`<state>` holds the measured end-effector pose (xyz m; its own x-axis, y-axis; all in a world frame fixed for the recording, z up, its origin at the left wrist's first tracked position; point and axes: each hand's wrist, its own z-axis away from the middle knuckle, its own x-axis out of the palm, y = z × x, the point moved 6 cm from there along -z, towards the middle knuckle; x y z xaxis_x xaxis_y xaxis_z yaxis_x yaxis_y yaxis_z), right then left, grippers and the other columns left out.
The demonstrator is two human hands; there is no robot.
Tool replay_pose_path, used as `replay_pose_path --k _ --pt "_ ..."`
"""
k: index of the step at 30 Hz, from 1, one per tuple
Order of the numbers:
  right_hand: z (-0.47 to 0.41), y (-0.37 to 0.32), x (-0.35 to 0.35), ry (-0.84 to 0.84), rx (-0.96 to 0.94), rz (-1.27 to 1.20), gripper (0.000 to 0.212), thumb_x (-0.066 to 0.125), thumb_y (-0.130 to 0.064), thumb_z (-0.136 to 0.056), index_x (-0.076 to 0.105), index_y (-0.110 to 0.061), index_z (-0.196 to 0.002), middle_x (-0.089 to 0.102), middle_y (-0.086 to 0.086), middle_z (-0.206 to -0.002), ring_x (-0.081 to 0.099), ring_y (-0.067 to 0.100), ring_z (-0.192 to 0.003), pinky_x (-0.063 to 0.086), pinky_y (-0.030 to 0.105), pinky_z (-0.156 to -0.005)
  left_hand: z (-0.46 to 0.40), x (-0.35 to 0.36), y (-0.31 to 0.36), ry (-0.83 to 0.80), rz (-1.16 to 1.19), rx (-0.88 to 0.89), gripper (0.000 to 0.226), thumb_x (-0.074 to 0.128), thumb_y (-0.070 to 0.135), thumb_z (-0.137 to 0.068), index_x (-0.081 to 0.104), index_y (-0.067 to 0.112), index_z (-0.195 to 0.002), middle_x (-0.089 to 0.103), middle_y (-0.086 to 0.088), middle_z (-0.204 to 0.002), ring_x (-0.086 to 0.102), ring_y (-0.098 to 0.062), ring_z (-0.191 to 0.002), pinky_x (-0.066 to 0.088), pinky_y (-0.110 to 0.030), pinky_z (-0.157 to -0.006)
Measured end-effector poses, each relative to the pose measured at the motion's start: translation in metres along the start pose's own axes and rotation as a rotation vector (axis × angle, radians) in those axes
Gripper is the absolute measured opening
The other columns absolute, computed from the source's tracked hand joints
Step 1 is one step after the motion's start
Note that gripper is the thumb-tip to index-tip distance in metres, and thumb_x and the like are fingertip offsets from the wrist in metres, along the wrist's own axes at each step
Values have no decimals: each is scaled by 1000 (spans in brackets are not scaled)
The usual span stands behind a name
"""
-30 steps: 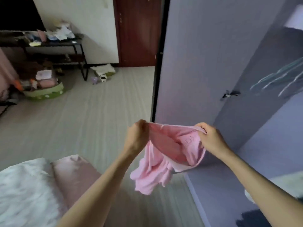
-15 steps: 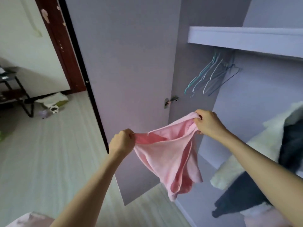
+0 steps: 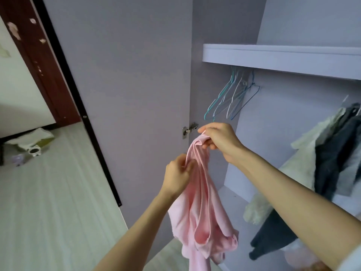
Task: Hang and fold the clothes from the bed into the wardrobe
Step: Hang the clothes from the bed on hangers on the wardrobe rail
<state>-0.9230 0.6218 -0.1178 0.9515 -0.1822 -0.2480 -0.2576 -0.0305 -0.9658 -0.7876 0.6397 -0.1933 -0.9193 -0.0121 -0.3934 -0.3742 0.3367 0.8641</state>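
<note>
Right at the open wardrobe [image 3: 273, 55], just under the empty hangers [image 3: 230, 98], the right hand [image 3: 218, 139] and left hand [image 3: 177, 175] are both pinching the bunched pink garment [image 3: 201, 212], probably getting it ready to hang, so grabbing a hanger comes next.

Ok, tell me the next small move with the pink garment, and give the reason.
Probably reach the right hand up to take one of the empty hangers under the shelf. Both hands grip the pink garment, the left hand lower down, so the left alone could likely hold it. The hangers hang just above the right hand, and the garment is not yet on one.
</note>
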Motion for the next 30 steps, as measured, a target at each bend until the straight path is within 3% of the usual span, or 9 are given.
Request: replay_pose_path --k 3,5,10,14,18,20,22,26,30 --pt "-2 11 -10 -34 46 -34 17 49 3 -88 66 2 -92 62 12 -70 55 20 -59 41 22 -53 -10 -18 -6 3 176 -81 23 49 4 -92 57 12 -72 48 6 -64 39 -6 -58 35 -22 -58" --pt "-1 22 -12 -193 100 -19 11 56 -6 -91 65 1 -89 64 14 -76 58 23 -68 43 26 -62 -21 -29 -4 -28 254 -107 27 49 2 -92 57 12 -68 48 3 -64 41 -7 -58 34 -21 -55" --pt "29 54 12 -634 192 517 18 61 -30 -89 61 -12 -87 65 0 -82 57 13 -80 44 24 -71 -41 -29 13 -251 356 -121 33 55 10 -91 45 14 -60 40 2 -57 34 -8 -49 27 -21 -49" --pt "26 54 30 -534 160 168 16 55 -16 -93 61 -2 -99 62 6 -90 58 15 -86 47 32 -87 -48 -26 7 -296 441 -206 21 59 17 -77 47 12 -60 45 3 -54 40 -10 -49 31 -23 -50" --pt "13 36 30 -346 138 -113 20 48 -9 -94 66 -4 -86 65 9 -81 60 21 -77 48 32 -76 -53 -37 -13 -269 383 -179 22 59 15 -88 58 14 -66 55 10 -60 48 -3 -56 37 -18 -56" --pt "2 24 25 -203 59 -54 21 48 -9 -94 64 4 -90 60 11 -83 57 21 -78 45 32 -75 -45 -39 -32 -331 347 -181 10 60 28 -90 63 22 -82 61 16 -80 54 5 -71 39 -10 -65" --pt "-5 16 22 -77 4 -37 24 51 -10 -90 59 13 -93 54 14 -86 52 22 -80 42 35 -75 -30 -36 -57 -425 321 -244 24 63 40 -86 59 28 -106 58 15 -106 52 8 -93 39 -5 -73" --pt "-9 9 16 72 3 -285 13 51 -8 -83 63 -2 -82 56 15 -87 52 23 -81 40 33 -73 -8 -14 -114 -487 95 -347 48 69 24 -85 51 14 -128 54 -2 -124 52 -14 -111 40 -17 -90" --pt "-7 4 1 134 -3 -354 29 51 -14 -67 56 6 -88 47 14 -90 45 24 -83 32 35 -76 -2 18 -155 -500 -176 -473 32 54 26 -93 61 6 -117 62 -12 -120 58 -27 -112 44 -27 -89"
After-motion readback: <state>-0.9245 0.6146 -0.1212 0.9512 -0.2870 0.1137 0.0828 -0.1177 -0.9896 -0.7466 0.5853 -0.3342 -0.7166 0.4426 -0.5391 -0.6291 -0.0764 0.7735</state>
